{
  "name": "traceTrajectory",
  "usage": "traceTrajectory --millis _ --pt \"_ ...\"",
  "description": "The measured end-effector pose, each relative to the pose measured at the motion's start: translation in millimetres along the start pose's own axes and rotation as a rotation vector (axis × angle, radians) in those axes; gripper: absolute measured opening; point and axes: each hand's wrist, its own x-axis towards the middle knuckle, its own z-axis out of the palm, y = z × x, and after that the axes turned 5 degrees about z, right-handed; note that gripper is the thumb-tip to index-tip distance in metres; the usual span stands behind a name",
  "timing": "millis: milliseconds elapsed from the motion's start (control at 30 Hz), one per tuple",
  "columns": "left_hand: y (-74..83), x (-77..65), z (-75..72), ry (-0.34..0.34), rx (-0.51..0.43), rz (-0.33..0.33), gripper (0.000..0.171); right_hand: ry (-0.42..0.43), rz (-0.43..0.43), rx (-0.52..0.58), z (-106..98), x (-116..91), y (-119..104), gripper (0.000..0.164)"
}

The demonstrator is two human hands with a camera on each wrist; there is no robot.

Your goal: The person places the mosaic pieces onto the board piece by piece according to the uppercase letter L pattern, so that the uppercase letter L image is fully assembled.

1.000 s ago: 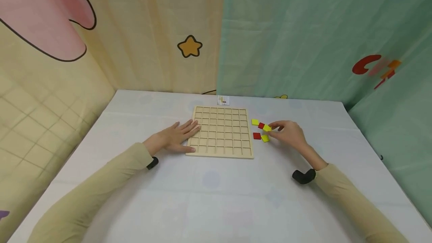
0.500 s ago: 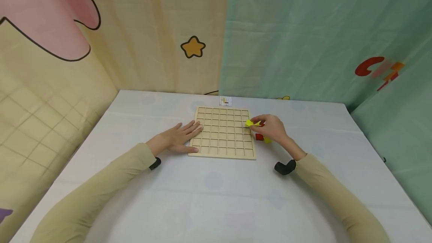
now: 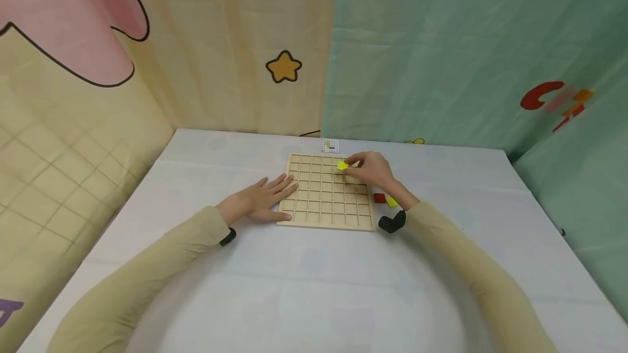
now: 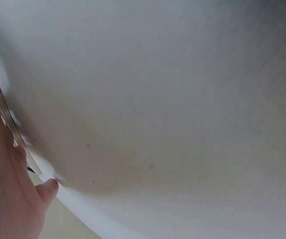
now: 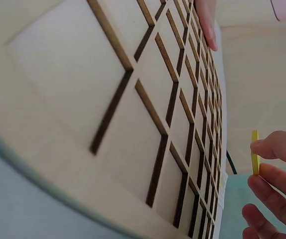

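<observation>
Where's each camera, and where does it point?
Head: on the head, facing forward and down at the wooden board; left hand, right hand and sleeves show.
Left wrist: on that wrist, facing mostly white table; part of the left hand shows.
Right wrist: on that wrist, looking across the board; right hand, pinching a yellow tile, and part of left hand show.
Head and right wrist share board and tile.

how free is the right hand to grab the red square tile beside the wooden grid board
Probably not very: the fingers of the right hand pinch a yellow square tile, though the red square tile itself lies uncovered.
</observation>
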Motion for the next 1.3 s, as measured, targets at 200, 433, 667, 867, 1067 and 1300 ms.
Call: traceTrajectory --millis 200,433,667,867,1067,1300 --pt "2.2 -1.5 -1.7 -0.001 0.003 -0.002 0.087 -0.037 -0.03 -0.009 8.0 16.1 -13.4 0.032" --pt "2.3 -1.1 -2.2 0.002 0.0 -0.004 0.086 -0.079 -0.037 -0.002 17.2 33.2 -24.5 0.032" --pt "1.2 1.1 -3.7 -0.01 0.005 -0.001 0.086 -0.11 -0.061 0.029 27.5 43.7 -26.7 0.032" --pt "0.4 1.0 -2.1 -0.027 0.002 -0.002 0.086 -0.153 -0.081 0.053 34.2 47.0 -29.0 0.033" --pt "-0.5 1.4 -0.7 -0.02 0.002 0.003 0.087 -0.17 -0.087 0.061 36.6 46.8 -30.3 0.029" --pt "-0.4 1.7 -2.3 -0.028 0.004 -0.01 0.088 -0.17 -0.1 0.047 38.7 46.9 -30.2 0.028"
